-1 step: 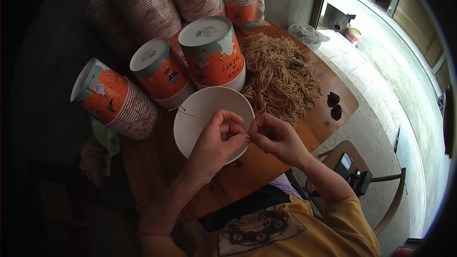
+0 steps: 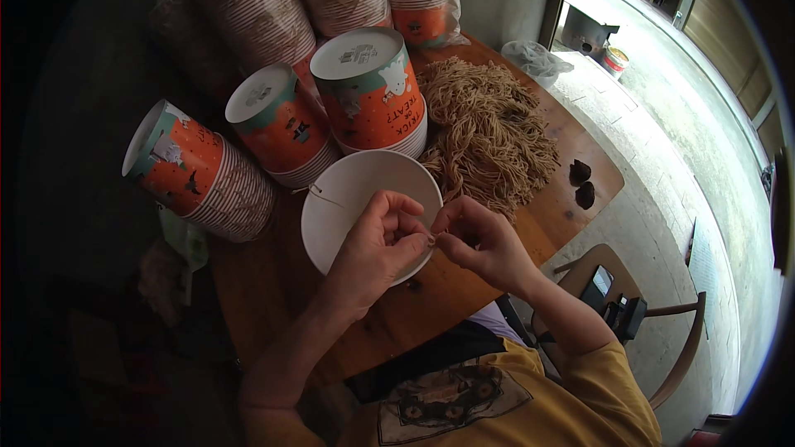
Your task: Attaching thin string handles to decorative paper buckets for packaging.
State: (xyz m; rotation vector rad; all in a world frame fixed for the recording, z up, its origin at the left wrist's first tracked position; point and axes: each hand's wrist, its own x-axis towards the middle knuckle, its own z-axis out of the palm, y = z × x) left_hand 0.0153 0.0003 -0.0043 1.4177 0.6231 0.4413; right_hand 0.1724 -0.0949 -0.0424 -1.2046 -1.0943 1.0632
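A white-lined paper bucket (image 2: 335, 228) sits mouth up on the wooden table (image 2: 364, 343) before me. A thin tan cord (image 2: 330, 198) is knotted through its left rim and runs inward behind my left hand. My left hand (image 2: 385, 240) is closed over the bucket, thumb and forefinger pinched near the right rim. My right hand (image 2: 480, 240) is pinched too, its fingertips almost meeting the left ones at that rim. A tiny bit of cord shows between the fingertips; its exact path there is hidden.
Orange printed bucket stacks (image 2: 368, 95) stand upside down behind, with plastic-wrapped stacks (image 2: 252, 8) farther back. A heap of tan cords (image 2: 489, 132) lies at the right, beside two dark pieces (image 2: 583, 184). A chair (image 2: 617, 281) holding a phone (image 2: 599, 283) stands right of the table.
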